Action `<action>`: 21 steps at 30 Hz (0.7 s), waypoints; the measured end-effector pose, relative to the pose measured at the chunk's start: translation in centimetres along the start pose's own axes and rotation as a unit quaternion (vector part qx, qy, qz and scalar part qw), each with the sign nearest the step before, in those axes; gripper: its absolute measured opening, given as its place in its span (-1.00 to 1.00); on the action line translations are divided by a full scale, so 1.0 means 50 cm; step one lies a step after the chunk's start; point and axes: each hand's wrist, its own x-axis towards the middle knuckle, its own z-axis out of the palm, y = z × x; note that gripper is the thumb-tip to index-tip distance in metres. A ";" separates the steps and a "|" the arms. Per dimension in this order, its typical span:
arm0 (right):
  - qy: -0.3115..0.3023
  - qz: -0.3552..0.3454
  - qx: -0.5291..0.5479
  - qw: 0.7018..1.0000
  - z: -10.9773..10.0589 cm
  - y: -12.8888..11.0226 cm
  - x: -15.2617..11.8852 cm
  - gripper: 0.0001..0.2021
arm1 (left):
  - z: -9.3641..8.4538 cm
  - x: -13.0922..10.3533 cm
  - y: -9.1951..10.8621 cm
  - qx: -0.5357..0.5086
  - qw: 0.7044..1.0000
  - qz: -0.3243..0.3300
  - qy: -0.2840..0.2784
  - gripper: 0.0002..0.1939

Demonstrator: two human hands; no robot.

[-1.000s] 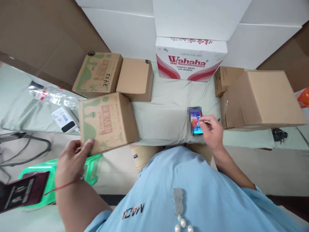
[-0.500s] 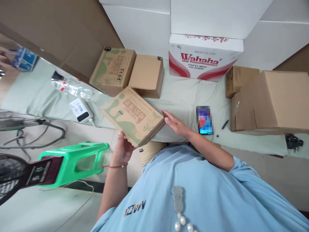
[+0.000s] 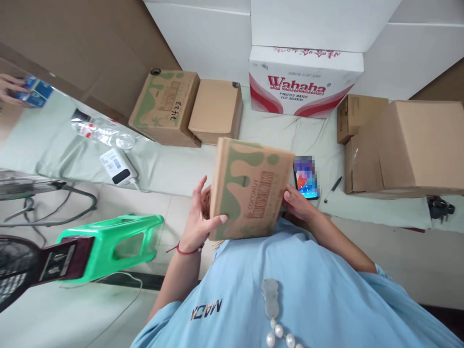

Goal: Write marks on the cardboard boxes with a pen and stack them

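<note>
Between my two hands a cardboard box (image 3: 253, 188) with green splash prints and brown lettering is held up, tilted, close to my shirt. My left hand (image 3: 205, 215) grips its left side, thumb on the printed face and fingers partly behind. On the opposite edge, my right hand (image 3: 299, 203) holds the box, its fingertips partly hidden behind it. A similar box marked 2422 (image 3: 165, 106) and a plain-topped cardboard box (image 3: 215, 108) stand side by side behind. To the right, a phone (image 3: 306, 179) with a lit screen lies near my right hand.
A white-and-red Wahaha carton (image 3: 306, 87) stands at the back. Large cardboard boxes (image 3: 424, 150), a pen (image 3: 332, 189) and keys (image 3: 440, 209) are rightward. Leftward are plastic bottles (image 3: 103, 133), a power bank (image 3: 118, 166), a green stool (image 3: 108, 246), and another person's hand (image 3: 10, 89) holding a blue pack.
The box has moved right and toward my body and turned, its printed face now rotated. My left hand has shifted its grip to the left side; my right hand has moved right with it.
</note>
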 end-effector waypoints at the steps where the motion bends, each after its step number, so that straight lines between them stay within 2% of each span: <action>1: 0.000 -0.015 0.000 1.000 -0.006 -0.002 -0.006 -0.09 | 0.004 0.013 0.006 0.034 0.998 0.041 -0.029 0.26; 3: 0.009 -0.047 -0.008 0.999 -0.022 -0.009 -0.021 -0.09 | 0.010 0.041 0.017 0.098 0.983 0.132 -0.083 0.21; 5: 0.030 -0.070 -0.039 0.996 -0.043 -0.019 -0.040 -0.19 | 0.020 0.068 0.025 0.147 0.956 0.217 -0.129 0.19; 8: 0.064 -0.079 -0.116 0.988 -0.073 -0.038 -0.069 -0.40 | 0.045 0.099 0.027 0.182 0.933 0.269 -0.154 0.13; 10: 0.091 -0.089 -0.165 0.978 -0.082 -0.046 -0.080 -0.42 | 0.065 0.110 0.019 0.179 0.946 0.237 -0.128 0.00; 13: 0.120 -0.130 -0.219 0.960 -0.076 -0.048 -0.085 -0.21 | 0.083 0.114 -0.003 0.162 0.976 0.132 -0.066 -0.14; 15: 0.103 -0.147 -0.237 0.955 -0.066 -0.044 -0.083 -0.10 | 0.084 0.110 -0.018 0.157 0.984 0.079 -0.037 -0.17; 18: 0.072 -0.149 -0.244 0.955 -0.057 -0.038 -0.082 -0.05 | 0.076 0.097 -0.029 0.145 0.988 0.051 -0.009 -0.26; 21: 0.074 -0.147 -0.235 0.958 -0.061 -0.036 -0.086 -0.09 | 0.073 0.080 -0.020 0.129 0.991 0.045 0.003 -0.28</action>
